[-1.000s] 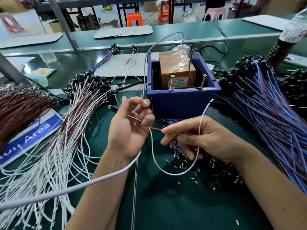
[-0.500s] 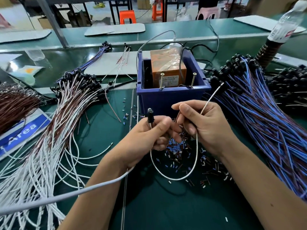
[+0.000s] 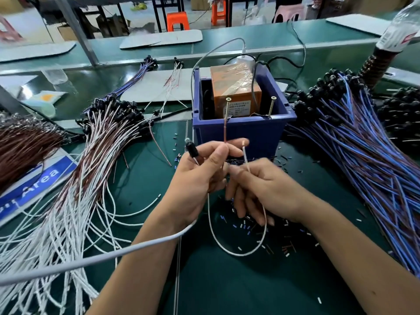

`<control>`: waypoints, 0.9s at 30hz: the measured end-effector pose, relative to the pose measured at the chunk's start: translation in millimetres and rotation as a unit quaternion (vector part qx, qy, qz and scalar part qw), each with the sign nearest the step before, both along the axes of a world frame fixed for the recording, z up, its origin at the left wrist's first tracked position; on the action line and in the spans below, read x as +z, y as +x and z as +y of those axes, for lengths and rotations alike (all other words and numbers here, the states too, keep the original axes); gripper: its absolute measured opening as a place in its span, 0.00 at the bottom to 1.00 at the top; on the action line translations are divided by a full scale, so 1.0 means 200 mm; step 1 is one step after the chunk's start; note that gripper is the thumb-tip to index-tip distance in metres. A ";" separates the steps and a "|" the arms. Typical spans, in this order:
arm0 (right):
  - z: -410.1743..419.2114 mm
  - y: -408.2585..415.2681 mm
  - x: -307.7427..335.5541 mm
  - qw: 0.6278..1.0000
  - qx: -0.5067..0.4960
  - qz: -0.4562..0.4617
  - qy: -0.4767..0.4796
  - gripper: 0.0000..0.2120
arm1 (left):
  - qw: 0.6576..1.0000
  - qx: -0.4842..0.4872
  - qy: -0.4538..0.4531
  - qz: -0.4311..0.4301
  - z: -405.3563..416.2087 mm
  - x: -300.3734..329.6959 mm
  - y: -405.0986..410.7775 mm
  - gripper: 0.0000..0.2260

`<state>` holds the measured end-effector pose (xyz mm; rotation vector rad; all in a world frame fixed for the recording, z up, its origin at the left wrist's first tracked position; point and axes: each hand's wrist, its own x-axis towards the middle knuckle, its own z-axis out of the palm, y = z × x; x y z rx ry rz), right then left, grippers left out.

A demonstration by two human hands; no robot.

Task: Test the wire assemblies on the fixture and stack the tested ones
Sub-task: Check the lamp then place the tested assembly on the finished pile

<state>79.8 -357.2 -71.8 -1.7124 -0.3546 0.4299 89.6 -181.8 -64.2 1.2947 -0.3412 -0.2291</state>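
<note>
Green workbench (image 3: pixel 227 280), orange stools (image 3: pixel 178 20) behind (pink one too), pale floor (image 3: pixel 29 26)

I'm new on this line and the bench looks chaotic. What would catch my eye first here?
First, the two hands at centre: the left hand and right hand hold one wire assembly, raising its brown lead toward the left screw on the blue box. Next, the piles: white-and-brown wires fan out on the left, blue wires on the right.
</note>
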 end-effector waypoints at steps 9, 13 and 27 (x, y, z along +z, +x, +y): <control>-0.02 0.00 0.00 0.999 0.017 0.002 0.047 0.20 | 0.999 0.011 -0.013 0.046 0.00 -0.02 0.02 0.13; -0.04 0.02 0.01 0.990 -0.080 -0.044 0.111 0.22 | 0.991 -0.020 -0.082 0.102 0.00 0.00 0.03 0.13; -0.05 0.04 0.00 0.961 -0.156 -0.059 0.219 0.09 | 0.991 -0.087 -0.039 0.095 0.02 -0.01 0.05 0.12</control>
